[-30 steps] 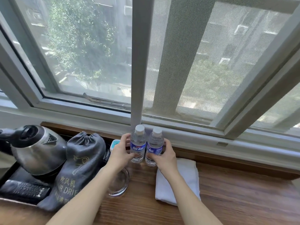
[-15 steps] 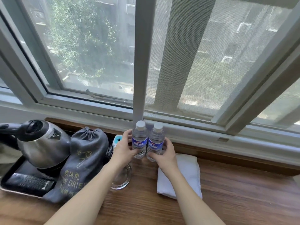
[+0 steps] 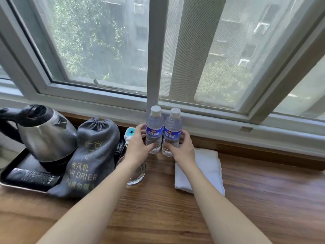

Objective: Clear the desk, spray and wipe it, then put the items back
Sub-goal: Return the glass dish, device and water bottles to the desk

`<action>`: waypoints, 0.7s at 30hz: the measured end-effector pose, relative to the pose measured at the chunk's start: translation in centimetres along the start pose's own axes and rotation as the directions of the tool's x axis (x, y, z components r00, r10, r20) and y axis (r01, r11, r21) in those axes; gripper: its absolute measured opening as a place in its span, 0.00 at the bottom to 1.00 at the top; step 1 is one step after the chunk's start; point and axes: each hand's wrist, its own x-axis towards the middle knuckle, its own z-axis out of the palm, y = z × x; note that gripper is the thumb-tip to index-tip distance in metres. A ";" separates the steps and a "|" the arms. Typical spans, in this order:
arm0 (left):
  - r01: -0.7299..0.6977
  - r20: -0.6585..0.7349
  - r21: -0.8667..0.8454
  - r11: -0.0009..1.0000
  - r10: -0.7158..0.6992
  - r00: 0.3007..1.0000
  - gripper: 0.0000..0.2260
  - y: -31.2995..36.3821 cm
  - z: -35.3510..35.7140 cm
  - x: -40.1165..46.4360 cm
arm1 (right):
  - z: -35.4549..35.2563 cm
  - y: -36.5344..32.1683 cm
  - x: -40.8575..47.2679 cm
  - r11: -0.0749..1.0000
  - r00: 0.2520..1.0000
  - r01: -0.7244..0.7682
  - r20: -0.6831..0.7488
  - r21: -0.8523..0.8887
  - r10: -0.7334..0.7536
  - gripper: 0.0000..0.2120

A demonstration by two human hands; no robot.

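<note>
Two water bottles stand upright and touching at the far edge of the wooden table (image 3: 158,217), against the window sill (image 3: 219,124). The left hand (image 3: 139,147) has its fingers curled round the left bottle (image 3: 153,131); the right hand (image 3: 181,149) grips the right bottle (image 3: 172,133) the same way. A folded white cloth (image 3: 209,166) lies just right of the bottles, partly under the right forearm. A glass dish (image 3: 139,173) sits under the left wrist. Left of it a grey hair-drier bag (image 3: 91,155) leans on a black tray (image 3: 15,184) holding a steel kettle (image 3: 45,136) and a remote (image 3: 33,177). The near and right stretches of table show bare wood.
</note>
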 end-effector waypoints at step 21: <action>-0.097 -0.108 0.167 0.981 0.116 0.987 0.36 -0.4 1.7 0.3 | -0.8 1.7 1.2 0.994 0.995 0.084 0.058 -0.074 -0.080 0.30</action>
